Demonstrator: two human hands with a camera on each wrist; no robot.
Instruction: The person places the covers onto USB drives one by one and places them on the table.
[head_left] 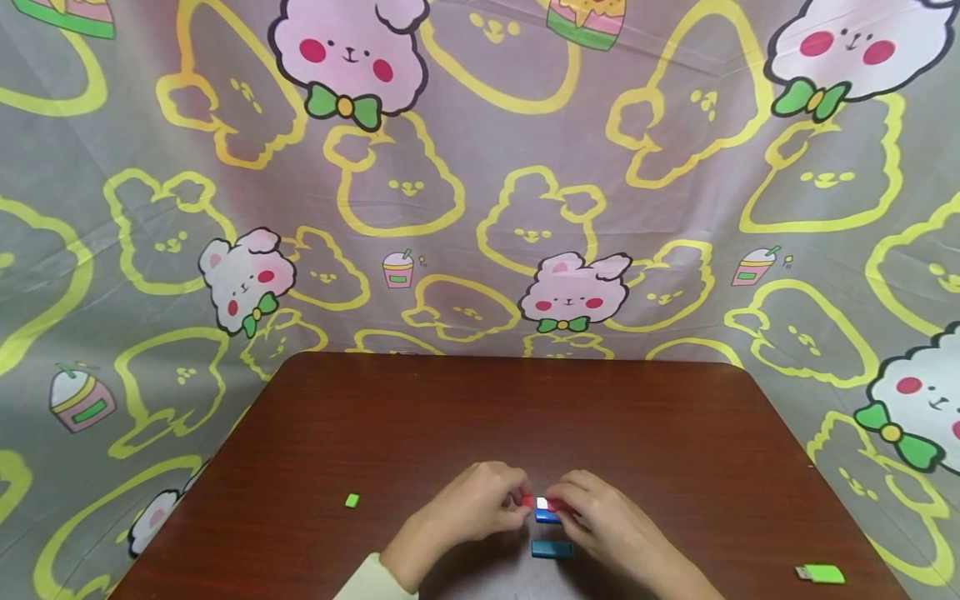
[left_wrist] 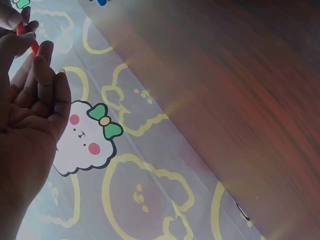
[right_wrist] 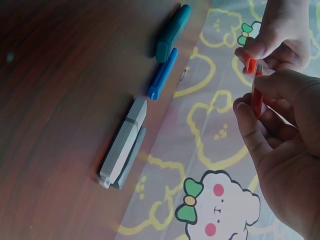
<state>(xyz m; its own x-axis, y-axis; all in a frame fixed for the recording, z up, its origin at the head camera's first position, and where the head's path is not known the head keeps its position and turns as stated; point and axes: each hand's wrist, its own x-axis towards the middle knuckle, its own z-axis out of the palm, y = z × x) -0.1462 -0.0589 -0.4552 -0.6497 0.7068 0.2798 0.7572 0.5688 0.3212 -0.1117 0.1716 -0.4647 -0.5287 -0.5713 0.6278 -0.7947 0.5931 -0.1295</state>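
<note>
Above the table, my left hand (head_left: 480,502) pinches a small red cap (right_wrist: 251,64) between thumb and fingers. My right hand (head_left: 607,521) grips a red USB flash drive (right_wrist: 257,97), its metal plug pointing toward the cap. Cap and plug are close together but look apart in the right wrist view. Under the hands lie a blue flash drive (head_left: 547,517) and, nearer the body, a teal one (head_left: 551,549). A white flash drive (right_wrist: 125,142) with a grey piece (right_wrist: 132,157) beside it shows in the right wrist view; the right hand partly covers this spot in the head view.
A bright green cap (head_left: 352,500) lies on the left of the brown table (head_left: 480,417). Toward the right front edge lies a green flash drive (head_left: 821,573), its metal plug bare. A patterned cloth (head_left: 465,192) hangs around the table's back and sides.
</note>
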